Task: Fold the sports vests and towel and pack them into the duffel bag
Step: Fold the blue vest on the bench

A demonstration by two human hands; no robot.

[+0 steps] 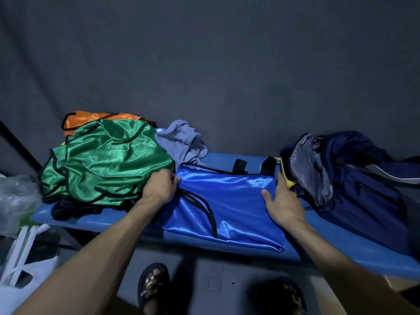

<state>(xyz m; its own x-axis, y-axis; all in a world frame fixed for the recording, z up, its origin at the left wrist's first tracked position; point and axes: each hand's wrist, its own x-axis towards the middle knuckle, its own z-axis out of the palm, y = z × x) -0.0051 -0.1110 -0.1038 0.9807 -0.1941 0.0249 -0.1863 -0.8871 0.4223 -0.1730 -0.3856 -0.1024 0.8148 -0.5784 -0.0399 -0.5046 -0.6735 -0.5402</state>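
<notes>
Presently: 1 blue vest (pixel 227 205), flat on the bench (pixel 341 242), long axis left-right. Left hand (pixel 160 186) pinches its left edge; right hand (pixel 283 201) presses its right edge, fingers straight. Duffel bag (pixel 354 178) gapes just right of the vest, nearer the right hand.

Orange vest (pixel 95 118) mostly buried under the green vest (pixel 106 160). Duffel bag (pixel 354 178) cut off at right edge, interior not visible. Left hand (pixel 160 185) fingertips hidden in blue vest (pixel 227 201) fabric. Dark item under green pile unidentifiable.
</notes>
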